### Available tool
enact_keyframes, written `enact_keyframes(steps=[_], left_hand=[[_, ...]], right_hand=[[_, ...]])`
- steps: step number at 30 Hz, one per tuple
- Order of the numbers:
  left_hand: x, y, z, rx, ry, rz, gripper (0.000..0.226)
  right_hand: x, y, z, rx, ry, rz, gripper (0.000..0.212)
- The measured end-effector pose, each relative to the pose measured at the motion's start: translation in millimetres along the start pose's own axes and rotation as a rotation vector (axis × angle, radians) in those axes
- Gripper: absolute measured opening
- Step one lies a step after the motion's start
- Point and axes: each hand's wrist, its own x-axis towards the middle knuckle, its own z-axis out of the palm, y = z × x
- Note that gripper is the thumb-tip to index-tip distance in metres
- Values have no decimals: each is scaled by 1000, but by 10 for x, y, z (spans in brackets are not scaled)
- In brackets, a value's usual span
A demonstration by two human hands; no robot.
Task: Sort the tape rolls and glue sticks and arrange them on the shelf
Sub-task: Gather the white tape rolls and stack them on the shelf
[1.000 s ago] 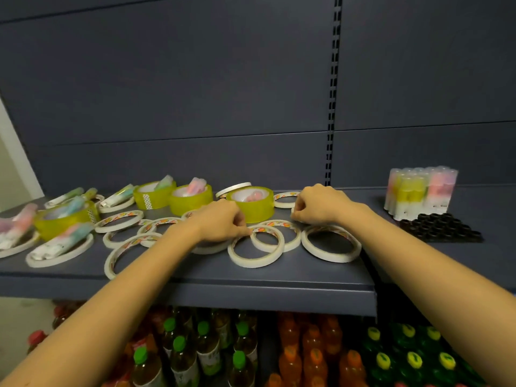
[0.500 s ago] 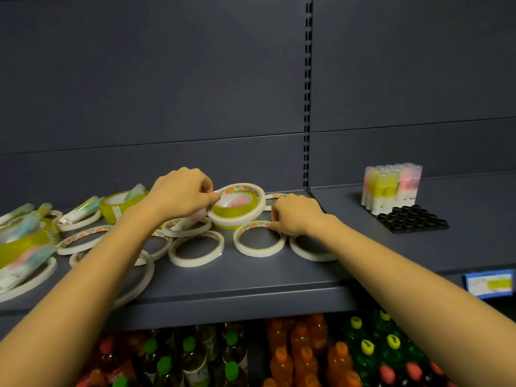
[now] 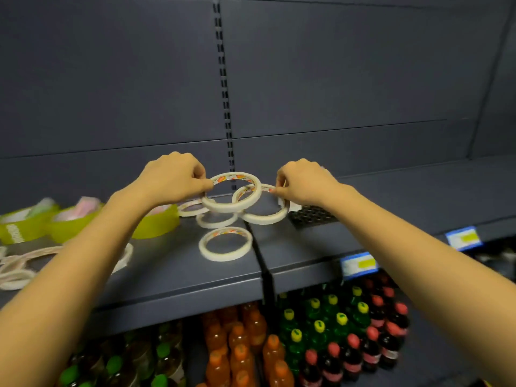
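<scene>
Pinching the left rim of a white tape roll (image 3: pixel 223 206) between the thumb and curled fingers of the left hand (image 3: pixel 173 177), holding it raised and tilted above the shelf (image 3: pixel 173 275), in front of the slotted upright of the back wall. Gripping the right rim of a second white tape roll (image 3: pixel 265 219) with the curled fingers of the right hand (image 3: pixel 304 182), low over the seam between two shelf boards; resting on the shelf or just lifted, impossible to tell. Overlapping in the view, the left ring in front of the right one; touching or apart, also impossible to tell.

Lying flat beneath and just behind the held pair, two more thin rolls (image 3: pixel 215 223). Lying flat nearer the front edge, alone, a single printed roll (image 3: pixel 223 256). Sitting to the left, partly behind the left forearm, three wide yellow-green rolls (image 3: pixel 69 224), with blurred pale sticks (image 3: pixel 86 203) poking out of their cores. Spreading along the far left edge, further white rings (image 3: pixel 16 275), blurred.

Lying just beyond the right hand, a black perforated tray (image 3: pixel 310 216). Hanging on the shelf's front lip at the right, blue-and-yellow price labels (image 3: pixel 358 265). Standing on the level below, rows of bottles (image 3: pixel 321 317) in orange, green and dark red.
</scene>
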Motion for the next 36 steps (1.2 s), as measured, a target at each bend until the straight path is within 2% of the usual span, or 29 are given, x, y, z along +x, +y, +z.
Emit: enact_keyframes(steps=[11,14,18,24,30,36], left_hand=[[337,2159,464,-156,-47,169,35],[403,2698,607,-249,-98,206,31],[511,3318,750,-244,-89,214,27],[855,3992,955,-257,-102,262,28],[1320,4495,1235,-197,-121,283,30],[1794,4897,1502,-132,-126,263,32]], right_hand=[[-1166,2163,-820,-171,-7,341,35],[-1434,2678,-971,-200,-15,432,35],[-1683,3266,-1157,-185,-16,526,35],[-1835,4025,-1310,-129,-7,602,31],[-1701,4744,-1321,-177,21,613,26],[-1404,5396,-1262,-302,-2,608,37]])
